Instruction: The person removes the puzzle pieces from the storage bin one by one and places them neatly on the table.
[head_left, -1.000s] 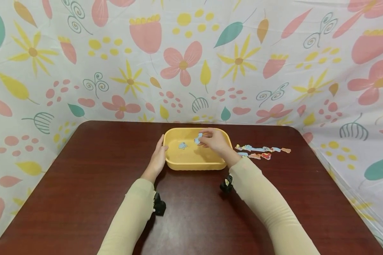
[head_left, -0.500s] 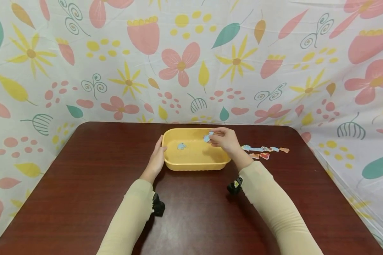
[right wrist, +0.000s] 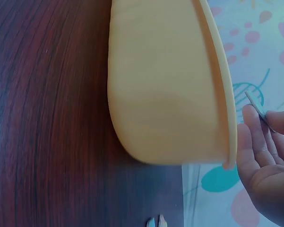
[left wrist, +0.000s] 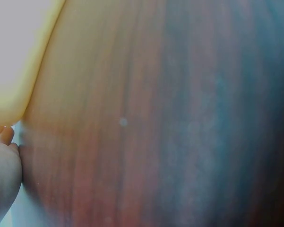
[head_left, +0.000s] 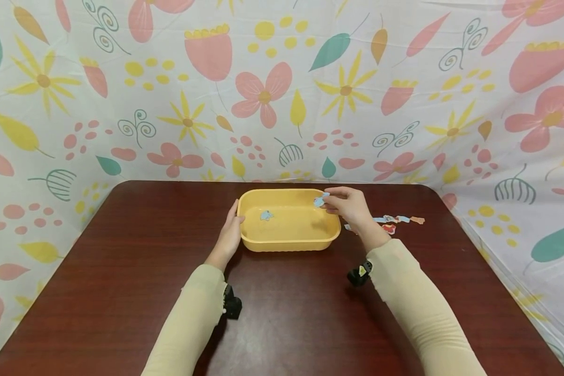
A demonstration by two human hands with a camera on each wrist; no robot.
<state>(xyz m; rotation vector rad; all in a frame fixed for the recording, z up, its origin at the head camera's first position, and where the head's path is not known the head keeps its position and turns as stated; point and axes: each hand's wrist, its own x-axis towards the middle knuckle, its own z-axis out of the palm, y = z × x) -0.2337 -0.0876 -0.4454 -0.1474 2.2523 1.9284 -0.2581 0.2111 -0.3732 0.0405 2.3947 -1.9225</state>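
My right hand (head_left: 352, 206) pinches a light-blue puzzle piece (head_left: 320, 200) between thumb and fingertips, over the right end of a yellow plastic tray (head_left: 286, 245). In the right wrist view the piece (right wrist: 255, 105) appears nearly edge-on, beside the tray's rim. At the tray's left end, my left hand (head_left: 228, 235) holds the wall, with the thumb at the rim and the fingers along the outside. Another bluish-grey puzzle piece (head_left: 266, 215) lies on the tray's floor, left of its middle. Only part of the left hand (left wrist: 4, 165) shows in the left wrist view.
Several colourful puzzle pieces (head_left: 403, 219) lie in two rough rows on the dark wooden table (head_left: 282, 313), right of the tray; my right forearm partly hides them. A flower-printed cloth (head_left: 263, 141) hangs behind the table. Black wrist cameras (head_left: 232, 305) hang under both sleeves.
My right hand has moved to the right with the light-blue puzzle piece, from over the tray's middle to its right end. The left hand stays at the tray's left wall.
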